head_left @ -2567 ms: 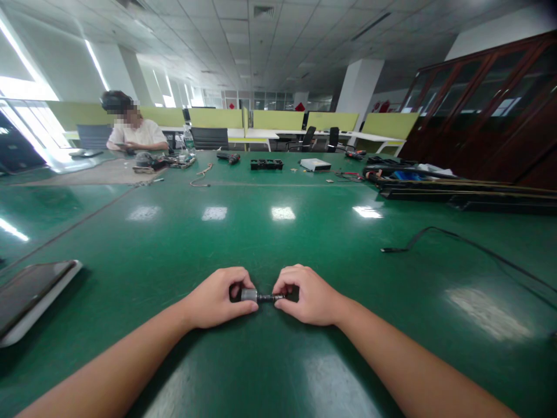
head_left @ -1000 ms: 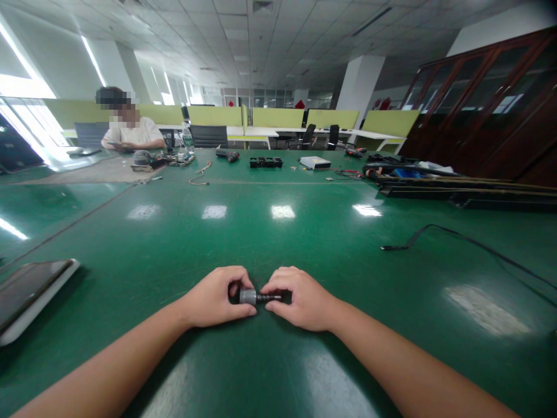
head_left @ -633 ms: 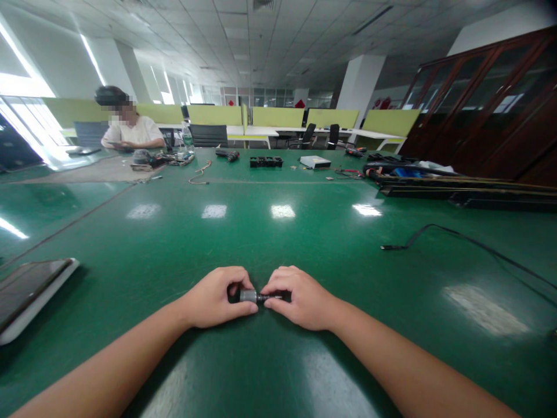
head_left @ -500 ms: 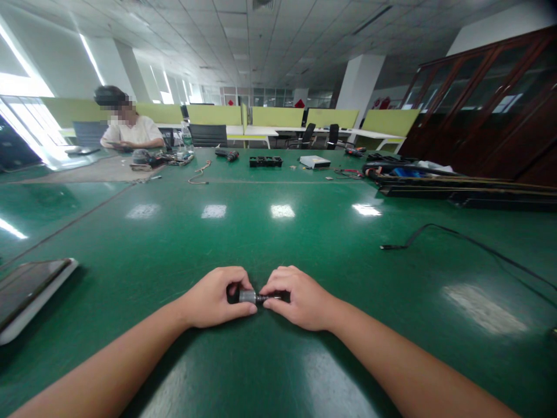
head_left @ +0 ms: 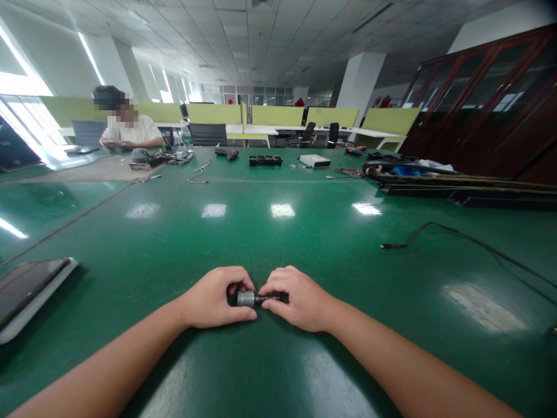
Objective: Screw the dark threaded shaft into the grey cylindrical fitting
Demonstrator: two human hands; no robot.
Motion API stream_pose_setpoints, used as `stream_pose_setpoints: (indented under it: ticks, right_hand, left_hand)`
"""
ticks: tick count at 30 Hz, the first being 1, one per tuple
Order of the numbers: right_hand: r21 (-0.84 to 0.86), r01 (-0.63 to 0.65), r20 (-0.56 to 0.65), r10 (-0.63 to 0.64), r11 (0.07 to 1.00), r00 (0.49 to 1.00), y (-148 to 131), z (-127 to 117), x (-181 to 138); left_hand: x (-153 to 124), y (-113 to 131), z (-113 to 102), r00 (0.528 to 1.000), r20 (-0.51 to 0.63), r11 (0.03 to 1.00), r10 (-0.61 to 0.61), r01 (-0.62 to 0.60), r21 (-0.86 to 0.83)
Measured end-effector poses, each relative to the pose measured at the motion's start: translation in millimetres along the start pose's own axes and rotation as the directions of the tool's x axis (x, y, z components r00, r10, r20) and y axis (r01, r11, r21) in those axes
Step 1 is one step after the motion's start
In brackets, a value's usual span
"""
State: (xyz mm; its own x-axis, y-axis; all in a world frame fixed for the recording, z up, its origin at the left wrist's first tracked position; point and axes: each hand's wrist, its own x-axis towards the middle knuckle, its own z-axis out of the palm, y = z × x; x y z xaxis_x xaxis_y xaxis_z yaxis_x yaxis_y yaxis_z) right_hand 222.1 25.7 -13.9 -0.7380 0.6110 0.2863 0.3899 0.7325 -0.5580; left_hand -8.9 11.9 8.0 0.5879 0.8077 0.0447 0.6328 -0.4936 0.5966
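A small silver-and-black cylinder (head_left: 246,298) with a thin, ridged metal shaft (head_left: 263,299) lies sideways just over the green table, between my two hands. My left hand (head_left: 215,297) is curled round the cylinder from the left, fingers above it and thumb below. A narrow gap shows between that thumb and the cylinder. From the right, my right hand (head_left: 300,296) pinches the shaft between thumb and fingers. The shaft's far end and the cylinder's left end are partly hidden, and the exact kind of part cannot be made out.
A phone-like slab (head_left: 30,284) lies at the left. A black cable (head_left: 461,233) runs in from the right edge. Along the far side are a power drill (head_left: 227,153), a black bracket (head_left: 265,161), a silver box (head_left: 314,161) and dark rails (head_left: 456,188). A person (head_left: 133,130) sits far left.
My left thumb and the cylinder have shifted very slightly left, and a bit more of the cylinder shows. The right hand stays nearly in place on the shaft.
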Motion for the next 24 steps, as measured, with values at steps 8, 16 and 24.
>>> stream_pose_setpoints:
  ticks: [8,16,24]
  right_hand:
    - [-0.018,0.002,-0.002,-0.003,1.000,1.000,-0.2,0.2,0.8]
    - [-0.029,0.011,0.007,-0.011,1.000,1.000,-2.5,0.3,0.0]
    - [-0.001,0.010,-0.028,-0.010,1.000,1.000,1.3,3.0,-0.2]
  left_hand:
    - [0.0,-0.9,-0.3,1.000,0.010,1.000,0.003,-0.003,-0.009]
    - [-0.1,-3.6,0.9,1.000,0.004,1.000,-0.014,0.014,0.009]
    - [0.2,-4.3,-0.5,1.000,0.005,1.000,0.025,-0.025,0.010]
